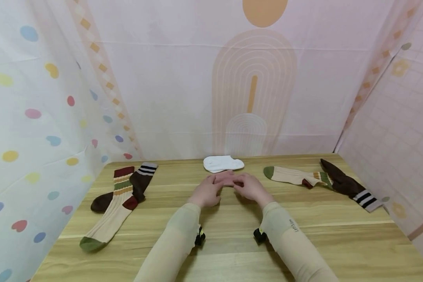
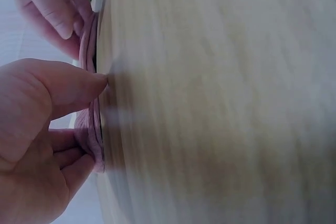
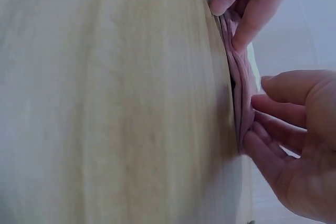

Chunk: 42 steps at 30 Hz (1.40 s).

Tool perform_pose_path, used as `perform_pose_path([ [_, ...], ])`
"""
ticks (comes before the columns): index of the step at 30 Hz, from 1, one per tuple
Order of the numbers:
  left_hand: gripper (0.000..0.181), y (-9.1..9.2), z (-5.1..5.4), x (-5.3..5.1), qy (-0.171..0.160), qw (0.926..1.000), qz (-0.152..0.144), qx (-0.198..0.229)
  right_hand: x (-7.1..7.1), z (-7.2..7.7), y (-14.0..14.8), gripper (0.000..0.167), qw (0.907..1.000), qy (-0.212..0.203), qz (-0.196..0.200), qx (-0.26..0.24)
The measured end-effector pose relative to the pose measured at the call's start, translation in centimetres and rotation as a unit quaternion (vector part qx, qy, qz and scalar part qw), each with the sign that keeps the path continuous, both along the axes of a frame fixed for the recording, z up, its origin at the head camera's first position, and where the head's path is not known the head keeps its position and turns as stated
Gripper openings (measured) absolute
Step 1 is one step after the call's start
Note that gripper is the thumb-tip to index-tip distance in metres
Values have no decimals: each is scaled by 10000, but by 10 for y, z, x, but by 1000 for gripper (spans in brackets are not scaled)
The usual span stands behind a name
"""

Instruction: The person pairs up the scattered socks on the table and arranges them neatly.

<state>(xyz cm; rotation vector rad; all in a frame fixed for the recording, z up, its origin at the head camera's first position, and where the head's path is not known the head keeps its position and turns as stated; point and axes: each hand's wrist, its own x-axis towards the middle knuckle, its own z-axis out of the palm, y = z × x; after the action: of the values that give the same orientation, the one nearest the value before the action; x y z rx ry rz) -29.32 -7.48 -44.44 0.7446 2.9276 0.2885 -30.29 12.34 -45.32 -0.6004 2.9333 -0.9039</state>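
Left grip and right grip are both kinda loosely spread, just touching the folded pink cloth between them on the worktop, white socks right beyond.

Arms reach fwd, angled in; L grip & R grip close tog., fingers part-bent.

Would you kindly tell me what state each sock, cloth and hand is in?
Pink ribbed cloth: folded in layers.
White ankle socks: stacked flat.
Left cream sock: unrolled, lying across the left brown sock.
Left brown sock: partly covered.
Right cream sock: unrolled, overlapping the right brown sock.
Right brown sock: unrolled, lying slantwise.
Left hand: touching the pink ribbed cloth.
Right hand: touching the same cloth.
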Motion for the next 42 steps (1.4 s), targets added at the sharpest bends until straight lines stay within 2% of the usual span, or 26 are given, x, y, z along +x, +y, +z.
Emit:
perform_pose_path([
  [4,54,1,1,2,-15,10000,57,-22,-3,0,0,33,9998,-125,-91,-152],
  [12,52,3,1,2,46,9999,90,-4,-3,1,-3,29,9996,268,-41,95],
  [19,47,5,-3,-4,219,9997,102,4,-3,3,-5,26,9985,467,37,266],
  [22,45,6,-1,-5,219,9996,182,61,-2,5,-4,24,9984,525,57,214],
  [27,47,3,8,-1,162,9991,284,282,3,11,0,22,9966,776,135,224],
  [30,48,-2,11,2,275,9987,177,391,7,14,4,26,9947,992,220,131],
  [35,51,-12,15,10,492,9964,-165,667,15,19,18,32,9923,1179,362,-95],
  [42,53,-21,16,22,456,9920,-522,1054,31,23,43,33,9939,1082,200,34],
])
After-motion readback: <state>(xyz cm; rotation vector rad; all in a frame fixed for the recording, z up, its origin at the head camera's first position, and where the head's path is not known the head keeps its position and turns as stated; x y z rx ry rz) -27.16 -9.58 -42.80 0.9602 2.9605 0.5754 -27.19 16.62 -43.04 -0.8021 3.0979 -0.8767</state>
